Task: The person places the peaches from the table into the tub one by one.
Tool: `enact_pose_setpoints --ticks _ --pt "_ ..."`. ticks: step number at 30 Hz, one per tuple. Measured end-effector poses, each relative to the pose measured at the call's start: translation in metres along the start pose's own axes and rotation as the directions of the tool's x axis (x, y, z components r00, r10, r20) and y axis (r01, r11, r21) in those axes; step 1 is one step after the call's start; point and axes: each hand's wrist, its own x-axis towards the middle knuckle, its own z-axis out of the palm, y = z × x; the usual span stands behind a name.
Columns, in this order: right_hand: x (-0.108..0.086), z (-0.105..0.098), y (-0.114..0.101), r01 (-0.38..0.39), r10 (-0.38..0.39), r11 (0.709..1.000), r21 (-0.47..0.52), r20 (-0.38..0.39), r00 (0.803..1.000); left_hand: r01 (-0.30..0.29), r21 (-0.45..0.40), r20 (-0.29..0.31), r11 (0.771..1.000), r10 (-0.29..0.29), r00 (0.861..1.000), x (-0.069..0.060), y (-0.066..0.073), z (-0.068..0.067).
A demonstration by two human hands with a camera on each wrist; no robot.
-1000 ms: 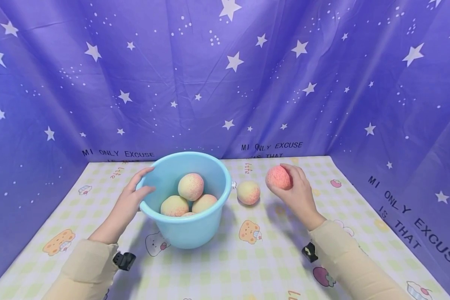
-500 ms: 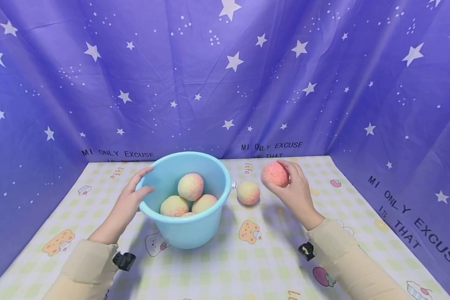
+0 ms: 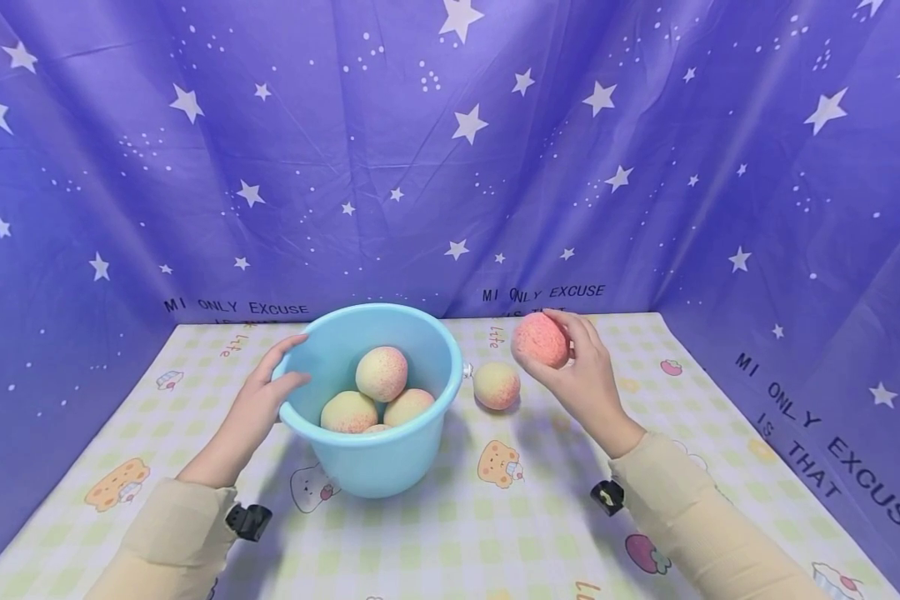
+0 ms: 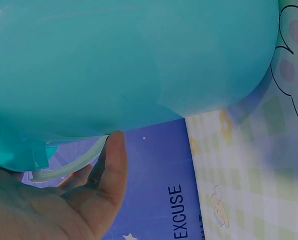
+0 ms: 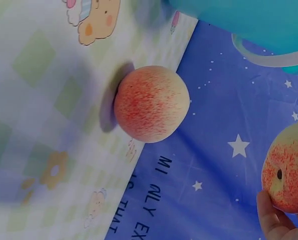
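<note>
A light blue bucket (image 3: pixel 378 462) stands on the table, its mouth tilted toward me, with several peaches (image 3: pixel 382 374) inside. My left hand (image 3: pixel 258 396) grips the left side of its rim, thumb over the edge; the left wrist view shows fingers near the white handle (image 4: pixel 68 171) below the rim. My right hand (image 3: pixel 588 379) holds a reddish peach (image 3: pixel 540 340) in the air, right of the bucket; its stem dimple shows in the right wrist view. One more yellow and pink peach (image 3: pixel 497 386) lies on the table between the bucket and my right hand.
A checked tablecloth (image 3: pixel 420 550) with cartoon prints covers the table. Purple curtains (image 3: pixel 390 150) with white stars and lettering hang behind it and along both sides. Dark wrist devices (image 3: pixel 248 522) sit at both sleeves.
My right hand has moved left and slightly up with the reddish peach, closer to the bucket. The left hand, the bucket and the peach on the table have stayed put.
</note>
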Motion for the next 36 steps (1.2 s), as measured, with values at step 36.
enact_pose_setpoints --ticks 36 --pt "0.009 0.003 -0.038 0.082 -0.079 0.989 0.12 -0.03 0.996 -0.007 0.008 0.002 1.0 0.007 1.0 0.0 -0.001 0.0"
